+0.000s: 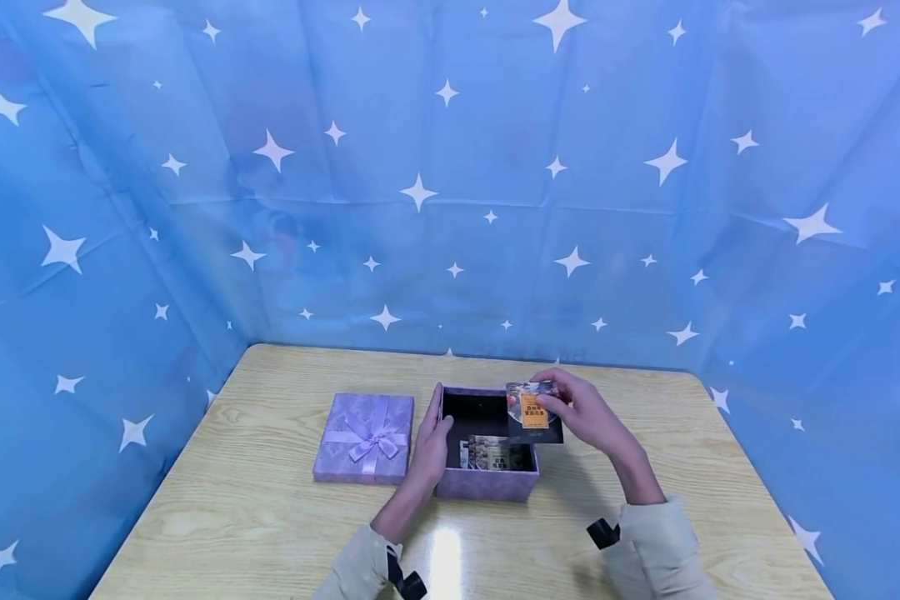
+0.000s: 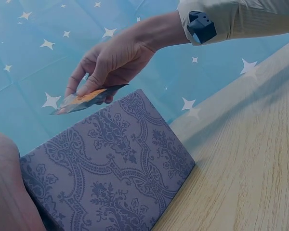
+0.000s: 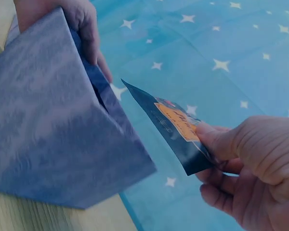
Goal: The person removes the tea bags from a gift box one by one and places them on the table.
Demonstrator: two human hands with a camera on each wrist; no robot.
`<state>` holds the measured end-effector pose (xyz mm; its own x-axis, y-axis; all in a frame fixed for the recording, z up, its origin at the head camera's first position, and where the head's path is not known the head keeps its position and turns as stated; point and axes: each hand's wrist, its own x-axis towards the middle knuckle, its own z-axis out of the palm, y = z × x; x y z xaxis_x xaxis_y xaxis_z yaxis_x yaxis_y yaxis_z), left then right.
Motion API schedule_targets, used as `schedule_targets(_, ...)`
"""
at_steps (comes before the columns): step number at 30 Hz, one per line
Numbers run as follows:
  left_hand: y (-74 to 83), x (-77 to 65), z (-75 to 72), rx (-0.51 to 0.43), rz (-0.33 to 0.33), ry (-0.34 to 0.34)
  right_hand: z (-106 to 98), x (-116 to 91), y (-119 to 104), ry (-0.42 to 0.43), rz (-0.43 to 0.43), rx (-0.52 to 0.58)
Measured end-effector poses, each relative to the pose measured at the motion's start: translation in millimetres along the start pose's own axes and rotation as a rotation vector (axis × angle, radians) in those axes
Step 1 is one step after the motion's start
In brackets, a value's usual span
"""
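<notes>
A purple patterned gift box stands lidless on the table, its inside dark. My left hand grips the box's left wall, the thumb at the rim. My right hand pinches a flat dark sachet with an orange label between thumb and fingers, above the box's right rim. In the right wrist view the sachet is tilted, apart from the box. Several more printed sachets lie inside the box near its front wall. The left wrist view shows the box's patterned outer side.
The purple box lid with a ribbon bow lies on the table left of the box. The wooden table reaches back to a blue star-patterned curtain, which also hangs along both sides.
</notes>
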<state>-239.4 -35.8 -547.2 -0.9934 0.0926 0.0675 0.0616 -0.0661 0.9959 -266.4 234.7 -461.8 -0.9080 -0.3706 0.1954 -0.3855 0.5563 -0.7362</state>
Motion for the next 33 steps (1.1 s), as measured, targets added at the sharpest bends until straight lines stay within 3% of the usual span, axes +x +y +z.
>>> schedule_targets(10, -0.2, 0.6, 0.5, 0.02, -0.003, 0.012, -16.5, -2.0, 29.8, 0.016, 0.036, -0.058)
schedule_targets(17, -0.3, 0.5, 0.7, 0.017, 0.004, 0.012, -23.4, -4.6, 54.1, 0.02, 0.072, -0.025)
schedule_targets(33, 1.1, 0.8, -0.1, 0.005, 0.009, 0.007, -24.5, -2.0, 86.3, -0.018, 0.121, -0.036)
